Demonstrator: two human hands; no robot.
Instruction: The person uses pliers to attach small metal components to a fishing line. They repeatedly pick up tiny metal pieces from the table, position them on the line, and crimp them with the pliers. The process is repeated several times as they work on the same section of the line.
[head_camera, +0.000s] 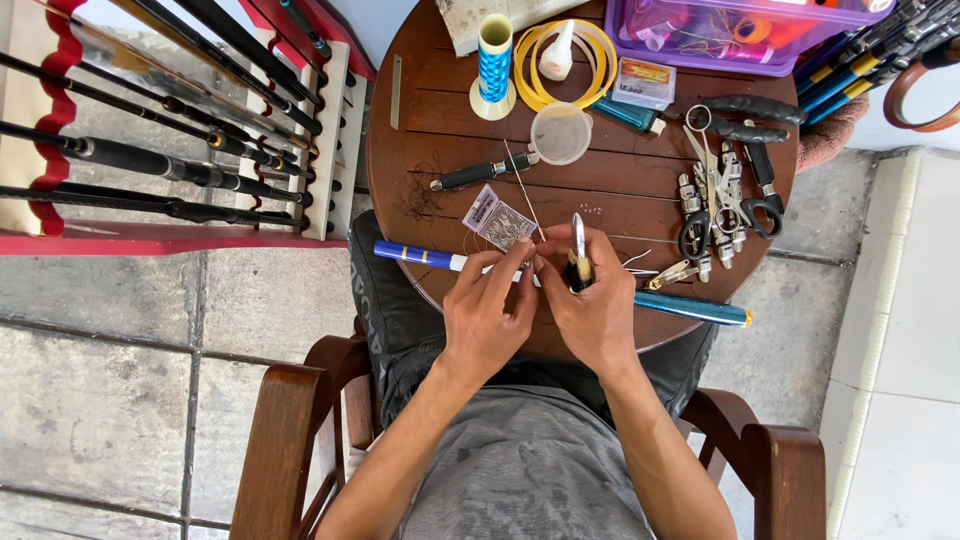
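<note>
A blue and white fishing rod section (690, 308) lies across the near edge of the round wooden table (440, 110). My left hand (487, 310) pinches it near the middle with fingertips together. My right hand (592, 300) touches the same spot and holds small pliers with a yellow and black grip (578, 262), jaws pointing away from me. A small clear packet of hooks or guides (500, 222) lies just beyond my left fingers.
On the table stand a blue thread spool (494, 65), a yellow tape ring (565, 62), a clear round lid (561, 133), scissors and metal tools (722, 205) and a purple plastic box (740, 35). A rack of dark rods (170, 160) stands left. I sit in a wooden armchair (285, 430).
</note>
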